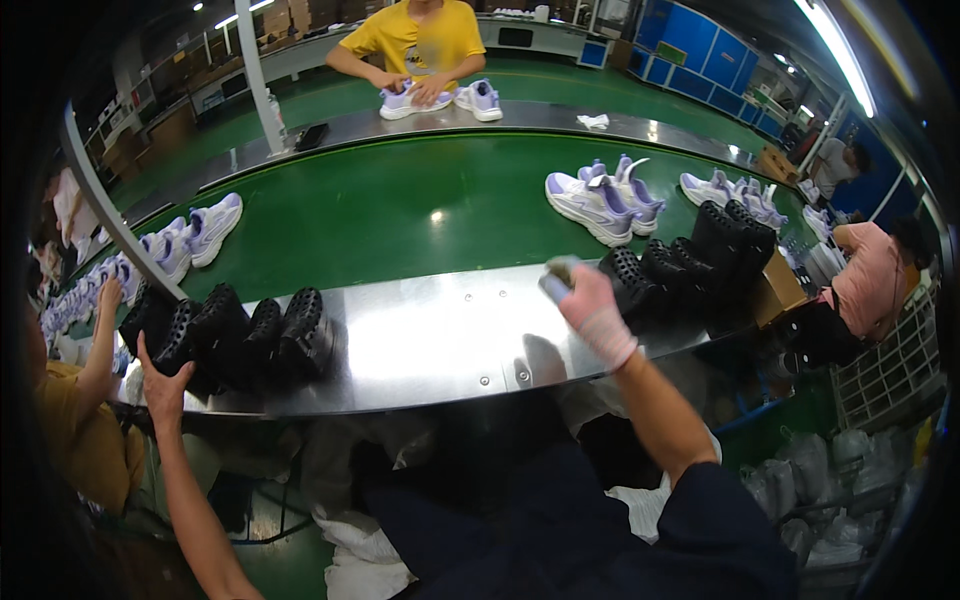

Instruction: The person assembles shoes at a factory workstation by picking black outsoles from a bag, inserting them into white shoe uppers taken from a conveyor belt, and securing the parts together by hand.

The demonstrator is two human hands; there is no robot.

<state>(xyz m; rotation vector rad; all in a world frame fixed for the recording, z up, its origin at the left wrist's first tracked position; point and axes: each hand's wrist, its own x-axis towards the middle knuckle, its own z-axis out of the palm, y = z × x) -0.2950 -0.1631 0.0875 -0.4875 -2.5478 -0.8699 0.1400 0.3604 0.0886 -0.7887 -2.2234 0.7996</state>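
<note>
Black blocks (pixel 305 335) line the near surface (pixel 430 330), apparently for easy reach
Left hand (pixel 163 380) touches a left-end block (pixel 176 340), whether clamped unclear; right hand (pixel 594 312) clamps a small blurred item (pixel 553 288)

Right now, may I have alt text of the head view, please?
A worker's left hand touches a row of black perforated blocks on a metal ledge; the gloved right hand hovers above the ledge, its grip too blurred to read. Beyond, white-and-purple sneakers stand on a green surface, and a person in yellow touches another.
</note>
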